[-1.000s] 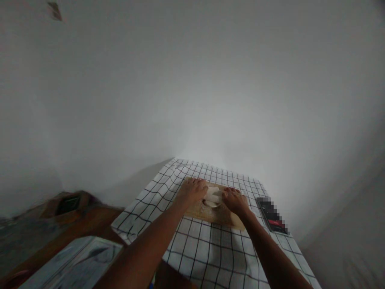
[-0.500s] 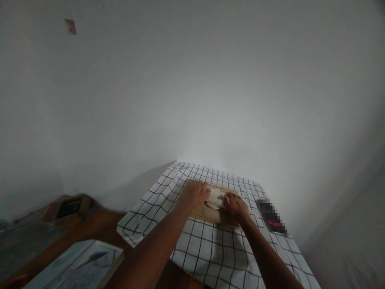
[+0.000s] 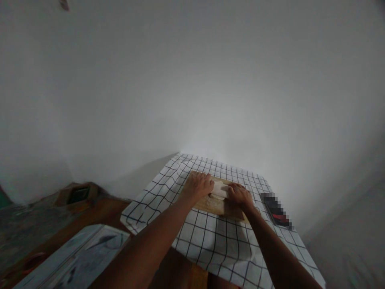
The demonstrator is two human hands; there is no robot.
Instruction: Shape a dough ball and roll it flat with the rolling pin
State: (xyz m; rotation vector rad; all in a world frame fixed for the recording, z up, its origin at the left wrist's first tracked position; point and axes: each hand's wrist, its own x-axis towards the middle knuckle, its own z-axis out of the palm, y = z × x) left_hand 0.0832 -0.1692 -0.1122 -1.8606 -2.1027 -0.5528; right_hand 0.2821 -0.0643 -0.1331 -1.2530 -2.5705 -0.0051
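A flat piece of pale dough (image 3: pixel 218 196) lies on a wooden board (image 3: pixel 210 206). Across it runs a pale bar, seemingly a rolling pin (image 3: pixel 221 189), hard to tell from the dough in this dim light. My left hand (image 3: pixel 202 184) is curled over the bar's left end and my right hand (image 3: pixel 240 195) over its right end. Both hands are closed, backs up, with the dough showing between them. My palms hide the bar's ends.
A white cloth with black checks (image 3: pixel 207 241) covers the table under the board. At its right edge lies a dark, partly pixelated object (image 3: pixel 275 210) with a red patch. A pale box-like surface (image 3: pixel 81 253) stands lower left. The wall (image 3: pixel 210 100) rises behind.
The camera has tipped down slightly, so the wall mark sits higher in view. Both hands stay at the two ends of the bar, with only a slight shift over the dough.
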